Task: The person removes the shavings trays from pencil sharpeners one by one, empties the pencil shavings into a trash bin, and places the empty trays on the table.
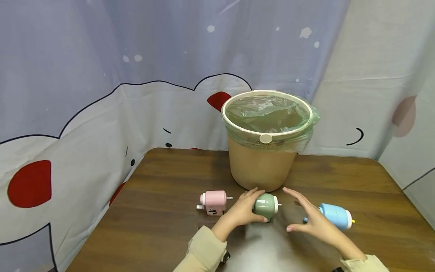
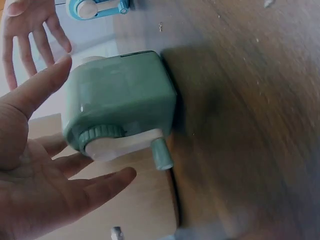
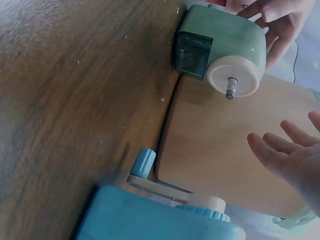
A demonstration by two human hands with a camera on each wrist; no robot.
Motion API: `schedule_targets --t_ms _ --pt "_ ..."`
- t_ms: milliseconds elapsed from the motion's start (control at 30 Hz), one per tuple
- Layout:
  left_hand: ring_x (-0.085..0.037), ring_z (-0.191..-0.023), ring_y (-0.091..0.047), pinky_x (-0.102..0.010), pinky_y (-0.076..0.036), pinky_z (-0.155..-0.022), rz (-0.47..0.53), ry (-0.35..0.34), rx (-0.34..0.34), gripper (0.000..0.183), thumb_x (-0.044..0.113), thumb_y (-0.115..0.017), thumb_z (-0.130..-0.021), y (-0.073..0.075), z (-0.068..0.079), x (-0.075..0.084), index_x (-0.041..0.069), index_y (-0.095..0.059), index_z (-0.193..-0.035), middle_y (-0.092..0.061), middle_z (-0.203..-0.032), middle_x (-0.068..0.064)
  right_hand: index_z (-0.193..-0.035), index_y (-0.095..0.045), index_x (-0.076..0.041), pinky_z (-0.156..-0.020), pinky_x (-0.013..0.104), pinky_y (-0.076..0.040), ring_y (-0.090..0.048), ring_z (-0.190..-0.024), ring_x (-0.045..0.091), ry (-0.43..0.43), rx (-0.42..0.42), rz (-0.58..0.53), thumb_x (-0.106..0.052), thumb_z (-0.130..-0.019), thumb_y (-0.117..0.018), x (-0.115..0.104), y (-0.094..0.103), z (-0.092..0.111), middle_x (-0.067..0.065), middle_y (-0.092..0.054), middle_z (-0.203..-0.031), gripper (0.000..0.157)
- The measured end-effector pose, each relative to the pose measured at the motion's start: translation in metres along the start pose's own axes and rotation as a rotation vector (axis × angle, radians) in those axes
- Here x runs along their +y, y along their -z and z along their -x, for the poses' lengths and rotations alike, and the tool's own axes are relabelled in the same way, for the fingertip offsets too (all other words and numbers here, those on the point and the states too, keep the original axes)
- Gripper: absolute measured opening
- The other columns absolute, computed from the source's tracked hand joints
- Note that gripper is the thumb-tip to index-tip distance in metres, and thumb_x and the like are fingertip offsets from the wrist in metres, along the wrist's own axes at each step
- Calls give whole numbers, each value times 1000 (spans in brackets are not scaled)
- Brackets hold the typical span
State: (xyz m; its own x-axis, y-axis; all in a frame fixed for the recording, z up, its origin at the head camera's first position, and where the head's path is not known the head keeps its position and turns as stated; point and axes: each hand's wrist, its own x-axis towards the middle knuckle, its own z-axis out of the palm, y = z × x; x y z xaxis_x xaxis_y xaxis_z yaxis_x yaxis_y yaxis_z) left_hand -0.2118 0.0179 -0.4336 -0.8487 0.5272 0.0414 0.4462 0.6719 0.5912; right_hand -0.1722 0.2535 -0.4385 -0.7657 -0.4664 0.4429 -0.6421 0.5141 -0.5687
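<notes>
A green crank pencil sharpener [image 1: 264, 206] stands on the table in front of the bin. My left hand [image 1: 242, 209] reaches around its crank side, thumb and fingers spread; firm contact cannot be made out. In the left wrist view the sharpener's white crank arm [image 2: 125, 144] shows beside the fingers. A short silvery stub [image 3: 231, 88] sticks out of its white front ring in the right wrist view. My right hand [image 1: 314, 221] hovers to the right of the green sharpener, fingers apart, holding nothing. Behind that hand lies a blue pencil sharpener [image 1: 335, 216], partly hidden by it.
A pink pencil sharpener [image 1: 215, 200] stands left of my left hand. At the back of the wooden table [image 1: 163, 211], a beige bin [image 1: 259, 162] carries a green plastic liner [image 1: 307, 130]. A printed cloth [image 1: 170, 56] hangs behind and around the table.
</notes>
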Motion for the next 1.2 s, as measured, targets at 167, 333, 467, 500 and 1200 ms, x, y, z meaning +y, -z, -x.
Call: schedule_targets --t_ms 167,333,467,500,1200 --pt "-37 -124 -47 -43 -45 -96 16 39 6 82 25 -82 -71 -12 -7 1 14 -40 -141 -42 -142 -18 -145 -32 -10 -94 12 -40 -39 -120 -7 -3 18 48 -16 -63 -84 -2 0 1 -4 -38 -145 97" --pt "-34 -112 -55 -37 -49 -87 -19 75 45 82 22 -84 -69 -22 -15 3 15 -42 -138 -48 -133 -18 -145 -34 -13 -90 25 -48 -46 -117 0 -34 29 96 -16 -63 -85 -4 -1 1 -8 -38 -144 96" --pt "-29 -94 -61 -31 -50 -76 -78 81 92 76 20 -88 -61 -24 -18 4 13 -51 -127 -57 -115 -14 -144 -34 -14 -89 27 -48 -44 -118 -2 -42 36 95 -15 -62 -85 -5 -2 0 -5 -41 -143 97" --pt "-27 -90 -62 -30 -49 -73 -90 79 106 73 19 -89 -60 -24 -18 4 13 -54 -124 -59 -110 -13 -144 -34 -13 -90 26 -48 -43 -118 -4 -38 36 91 -14 -62 -85 -5 -2 0 -3 -41 -143 97" --pt "-23 -90 -62 -29 -47 -75 -17 78 232 68 18 -90 -53 22 0 17 13 -62 -115 -64 -102 -8 -143 -32 -1 -95 3 -35 -38 -125 -10 74 127 -42 -3 -61 -84 -19 5 -15 -16 -42 -137 98"
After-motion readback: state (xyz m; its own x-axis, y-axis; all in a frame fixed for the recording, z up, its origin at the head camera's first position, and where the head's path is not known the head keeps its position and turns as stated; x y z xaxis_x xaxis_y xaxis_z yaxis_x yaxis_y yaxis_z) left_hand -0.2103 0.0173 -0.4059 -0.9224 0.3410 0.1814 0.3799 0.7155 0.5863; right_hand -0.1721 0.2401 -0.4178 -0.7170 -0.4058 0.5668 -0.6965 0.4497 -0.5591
